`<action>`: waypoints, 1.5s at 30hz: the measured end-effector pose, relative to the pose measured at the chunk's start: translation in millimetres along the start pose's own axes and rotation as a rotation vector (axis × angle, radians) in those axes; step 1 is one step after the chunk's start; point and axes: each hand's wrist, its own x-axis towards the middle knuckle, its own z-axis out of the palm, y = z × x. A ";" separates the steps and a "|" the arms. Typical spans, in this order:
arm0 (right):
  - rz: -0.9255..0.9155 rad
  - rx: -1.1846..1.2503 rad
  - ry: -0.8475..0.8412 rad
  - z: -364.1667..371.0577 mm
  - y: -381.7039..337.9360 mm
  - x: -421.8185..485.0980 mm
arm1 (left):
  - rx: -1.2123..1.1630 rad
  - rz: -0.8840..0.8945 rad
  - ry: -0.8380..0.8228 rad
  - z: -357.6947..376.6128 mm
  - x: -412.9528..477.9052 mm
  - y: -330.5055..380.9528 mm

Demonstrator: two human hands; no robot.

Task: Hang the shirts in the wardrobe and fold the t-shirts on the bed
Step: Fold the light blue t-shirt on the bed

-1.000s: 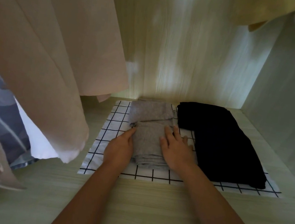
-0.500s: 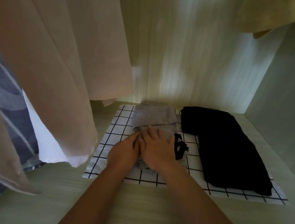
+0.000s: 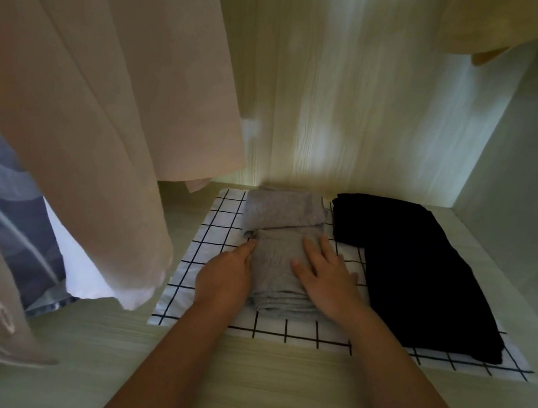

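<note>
Left hand (image 3: 226, 275) flat against grey t-shirt (image 3: 278, 264), right hand (image 3: 326, 281) flat on top, neither gripping. Best square edges gently, avoiding black garment (image 3: 421, 287) beside right hand.

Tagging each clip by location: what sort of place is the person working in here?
Most likely inside a wardrobe: pale wood-grain panels close in the back and right side, a beige shirt hangs at left, and a folded grey t-shirt and black garment lie on a checked liner.

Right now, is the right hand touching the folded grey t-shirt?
Touching. The head view shows the right hand lying flat on the grey t-shirt, fingers spread across its top.
</note>
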 end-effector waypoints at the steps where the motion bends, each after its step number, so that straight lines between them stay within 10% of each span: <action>1: -0.009 0.043 0.026 1.6 2.8 -2.9 | 0.066 0.002 0.051 0.2 0.1 0.1; 6: -0.034 0.127 0.107 4.4 4.6 -11.3 | -0.008 0.363 0.358 -1.9 0.5 8.6; 12: -0.048 0.099 0.115 5.7 5.8 -10.7 | 0.027 0.238 -0.217 12.1 -4.7 17.4; 28: -0.153 0.461 0.356 6.8 18.1 -7.1 | -0.195 0.197 0.132 -0.9 -7.7 9.6; 32: -0.285 0.103 0.584 5.0 8.5 -9.1 | -0.084 0.335 -0.053 5.1 -9.2 17.2; 36: -0.380 -0.138 0.347 17.3 -0.3 -7.0 | -0.016 0.260 -0.137 10.4 -4.6 14.9; 45: -0.187 0.174 0.180 10.9 12.7 -9.0 | -0.278 0.164 -0.209 3.8 -0.3 -3.2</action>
